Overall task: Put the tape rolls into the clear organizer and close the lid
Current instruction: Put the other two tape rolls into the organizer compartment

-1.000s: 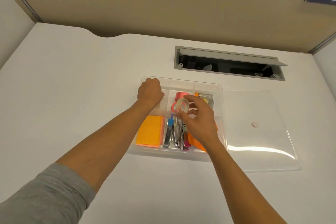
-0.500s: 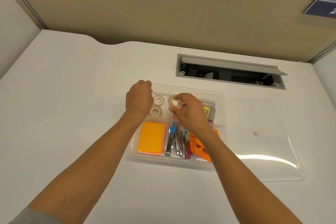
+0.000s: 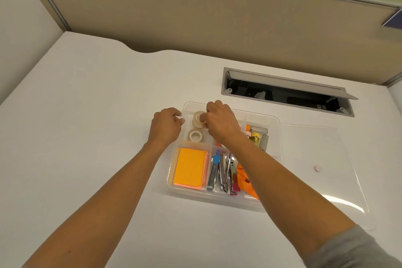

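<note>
The right hand (image 3: 219, 123) reaches across the clear organizer (image 3: 274, 123) into its far-left compartment, fingertips pinched on a translucent tape roll (image 3: 197, 118) that sits at or just above the compartment floor; whether it has touched down cannot be told, since the knuckles hide the contact. A second white tape roll (image 3: 195, 135) lies flat just nearer in the same compartment, close to the first. The left hand (image 3: 166, 126) is loosely curled, holding nothing, with its fingertips against the organizer's far-left wall. The main risk, as I judge it, is the held roll coming to rest on the rim of its neighbour or leaning on the compartment wall instead of lying flat; a roll standing proud would stop the lid from seating. Letting go early could also send it rolling over the divider toward the orange sticky notes (image 3: 190, 168) or the staplers (image 3: 221, 172) in the near compartments. The organizer looks light, so a push from the right hand could slide it along the desk (image 3: 97, 115) if the left hand gives no bracing. The lid (image 3: 322, 159) lies flat just beside the organizer's right edge, not yet fitted; being clear and glossy, its edge is hard to see, and a fumbled lift could drag it toward the desk's right edge.
</note>
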